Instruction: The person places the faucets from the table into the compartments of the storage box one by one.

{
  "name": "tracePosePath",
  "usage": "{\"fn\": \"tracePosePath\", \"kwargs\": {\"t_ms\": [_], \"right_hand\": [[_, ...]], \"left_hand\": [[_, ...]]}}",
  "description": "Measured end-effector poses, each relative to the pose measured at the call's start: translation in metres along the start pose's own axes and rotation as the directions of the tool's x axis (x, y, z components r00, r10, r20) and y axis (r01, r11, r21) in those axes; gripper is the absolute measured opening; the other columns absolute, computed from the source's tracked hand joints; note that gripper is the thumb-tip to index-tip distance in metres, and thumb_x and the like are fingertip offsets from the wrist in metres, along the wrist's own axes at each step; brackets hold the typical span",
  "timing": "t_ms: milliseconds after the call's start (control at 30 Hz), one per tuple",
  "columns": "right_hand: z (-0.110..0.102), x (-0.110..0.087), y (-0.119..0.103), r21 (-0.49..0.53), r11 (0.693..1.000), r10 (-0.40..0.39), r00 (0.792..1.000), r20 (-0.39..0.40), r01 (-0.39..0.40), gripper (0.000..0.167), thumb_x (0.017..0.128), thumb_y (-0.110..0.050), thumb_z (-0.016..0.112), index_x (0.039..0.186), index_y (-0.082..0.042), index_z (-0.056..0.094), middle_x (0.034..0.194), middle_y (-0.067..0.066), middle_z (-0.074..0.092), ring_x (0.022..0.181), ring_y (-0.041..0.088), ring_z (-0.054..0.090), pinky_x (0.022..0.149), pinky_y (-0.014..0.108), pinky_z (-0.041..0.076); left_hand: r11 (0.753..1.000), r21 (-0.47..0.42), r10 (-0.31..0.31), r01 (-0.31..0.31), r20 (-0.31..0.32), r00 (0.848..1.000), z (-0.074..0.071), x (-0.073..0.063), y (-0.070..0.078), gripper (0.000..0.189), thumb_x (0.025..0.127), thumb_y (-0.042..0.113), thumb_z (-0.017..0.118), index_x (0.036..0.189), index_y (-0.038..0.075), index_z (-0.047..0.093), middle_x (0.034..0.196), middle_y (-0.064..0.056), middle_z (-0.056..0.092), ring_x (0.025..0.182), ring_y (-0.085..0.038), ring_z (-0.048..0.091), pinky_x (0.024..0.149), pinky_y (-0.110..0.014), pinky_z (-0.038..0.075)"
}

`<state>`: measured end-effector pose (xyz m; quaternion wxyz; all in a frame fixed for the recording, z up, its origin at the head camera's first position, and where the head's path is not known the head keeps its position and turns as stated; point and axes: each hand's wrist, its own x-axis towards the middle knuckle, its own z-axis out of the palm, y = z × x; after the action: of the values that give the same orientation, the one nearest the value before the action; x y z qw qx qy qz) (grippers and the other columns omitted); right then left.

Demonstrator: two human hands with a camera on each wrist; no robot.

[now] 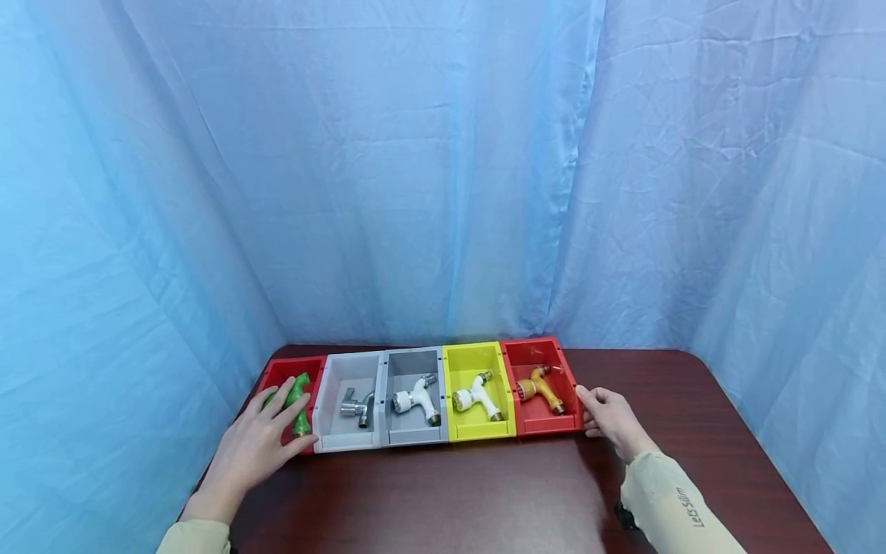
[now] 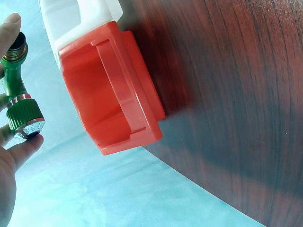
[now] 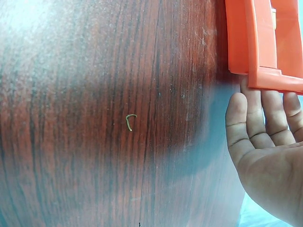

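Note:
In the left wrist view my left hand (image 1: 258,438) grips a green faucet (image 2: 15,85), fingers and thumb at its two ends. From the head view, that hand is over the leftmost red bin (image 1: 309,367), partly hiding it and the faucet. My right hand (image 1: 614,415) touches the outer side of the rightmost red bin (image 1: 550,425) near its front corner. The fingers (image 3: 255,113) look fairly straight against that wall in the right wrist view. An orange faucet (image 1: 540,388) lies inside this bin.
Between the red bins are a white bin (image 1: 346,441) with a chrome faucet (image 1: 356,408), a grey bin (image 1: 415,436) with a white faucet (image 1: 418,398), and a yellow bin (image 1: 477,430) with another white faucet (image 1: 477,396). Blue curtains (image 1: 415,192) surround the dark wooden table (image 1: 443,500).

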<state>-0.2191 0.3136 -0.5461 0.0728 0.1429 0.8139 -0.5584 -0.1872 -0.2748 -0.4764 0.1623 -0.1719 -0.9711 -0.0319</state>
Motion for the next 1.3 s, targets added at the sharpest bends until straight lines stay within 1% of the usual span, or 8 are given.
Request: {"fn": "tracePosePath", "kwargs": {"t_ms": [167, 400, 600, 667, 767, 967, 1167, 1300], "right_hand": [[0.000, 0.000, -0.001, -0.003, 1.000, 0.007, 1.000, 0.001, -0.007, 0.052, 0.103, -0.053, 0.054, 0.098, -0.001, 0.055, 0.090, 0.012, 0.059, 0.079, 0.022, 0.061, 0.074, 0.035, 0.061], [0.001, 0.001, 0.001, -0.007, 1.000, 0.020, 1.000, -0.002, -0.020, 0.051, 0.103, -0.053, 0.054, 0.099, -0.002, 0.055, 0.090, 0.011, 0.059, 0.079, 0.023, 0.061, 0.074, 0.034, 0.061], [0.001, 0.001, 0.001, -0.009, 1.000, 0.019, 1.000, -0.003, -0.019, 0.051, 0.103, -0.052, 0.054, 0.098, -0.002, 0.055, 0.089, 0.010, 0.060, 0.078, 0.022, 0.061, 0.074, 0.034, 0.061], [0.001, 0.000, 0.001, -0.006, 1.000, 0.019, 1.000, -0.007, -0.019, 0.052, 0.103, -0.053, 0.055, 0.097, -0.001, 0.056, 0.089, 0.010, 0.060, 0.078, 0.022, 0.061, 0.074, 0.034, 0.062], [0.001, 0.000, 0.000, -0.007, 1.000, 0.016, 1.000, -0.009, -0.016, 0.053, 0.102, -0.054, 0.055, 0.098, -0.001, 0.056, 0.089, 0.010, 0.059, 0.078, 0.022, 0.061, 0.073, 0.034, 0.061], [0.001, 0.000, 0.000, -0.010, 1.000, 0.013, 1.000, -0.007, -0.013, 0.053, 0.102, -0.054, 0.055, 0.098, -0.001, 0.055, 0.089, 0.011, 0.059, 0.079, 0.023, 0.060, 0.073, 0.035, 0.061], [0.001, -0.001, 0.000, -0.014, 1.000, 0.009, 1.000, -0.005, -0.009, 0.054, 0.102, -0.055, 0.055, 0.098, -0.001, 0.055, 0.090, 0.011, 0.059, 0.079, 0.022, 0.060, 0.074, 0.035, 0.062], [0.000, -0.002, 0.000, -0.011, 1.000, 0.002, 1.000, -0.004, -0.002, 0.055, 0.102, -0.055, 0.055, 0.098, 0.000, 0.055, 0.090, 0.011, 0.058, 0.078, 0.022, 0.060, 0.074, 0.035, 0.061]], "left_hand": [[1.000, -0.014, -0.024, 0.024, 0.036, 0.999, 0.000, 0.001, -0.004, 0.084, 0.075, 0.046, 0.089, 0.146, 0.013, 0.058, 0.155, -0.019, 0.043, 0.133, -0.044, 0.040, 0.084, -0.063, 0.058], [0.999, -0.028, -0.044, 0.046, 0.061, 0.997, 0.002, 0.005, -0.012, 0.084, 0.076, 0.045, 0.089, 0.146, 0.012, 0.058, 0.155, -0.020, 0.042, 0.134, -0.046, 0.040, 0.081, -0.063, 0.059], [0.996, -0.046, -0.073, 0.078, 0.091, 0.993, 0.005, 0.008, -0.019, 0.082, 0.076, 0.044, 0.089, 0.145, 0.010, 0.059, 0.153, -0.023, 0.043, 0.132, -0.049, 0.040, 0.079, -0.063, 0.059], [0.995, -0.048, -0.083, 0.089, 0.112, 0.990, 0.007, 0.009, -0.022, 0.081, 0.077, 0.045, 0.088, 0.144, 0.010, 0.059, 0.153, -0.024, 0.044, 0.132, -0.049, 0.040, 0.079, -0.064, 0.059], [0.992, -0.058, -0.101, 0.111, 0.154, 0.983, 0.009, 0.010, -0.024, 0.082, 0.077, 0.047, 0.086, 0.145, 0.010, 0.058, 0.153, -0.024, 0.043, 0.132, -0.050, 0.039, 0.080, -0.064, 0.058], [0.985, -0.072, -0.134, 0.155, 0.232, 0.963, 0.013, 0.014, -0.029, 0.087, 0.076, 0.048, 0.087, 0.147, 0.010, 0.055, 0.154, -0.026, 0.041, 0.134, -0.052, 0.037, 0.082, -0.066, 0.057], [0.980, -0.081, -0.155, 0.183, 0.275, 0.949, 0.019, 0.021, -0.034, 0.093, 0.073, 0.047, 0.089, 0.150, 0.010, 0.053, 0.155, -0.027, 0.039, 0.135, -0.053, 0.035, 0.081, -0.066, 0.057], [0.977, -0.081, -0.165, 0.198, 0.308, 0.937, 0.021, 0.024, -0.035, 0.095, 0.071, 0.048, 0.090, 0.150, 0.009, 0.052, 0.155, -0.028, 0.039, 0.135, -0.055, 0.034, 0.081, -0.065, 0.058]]}}
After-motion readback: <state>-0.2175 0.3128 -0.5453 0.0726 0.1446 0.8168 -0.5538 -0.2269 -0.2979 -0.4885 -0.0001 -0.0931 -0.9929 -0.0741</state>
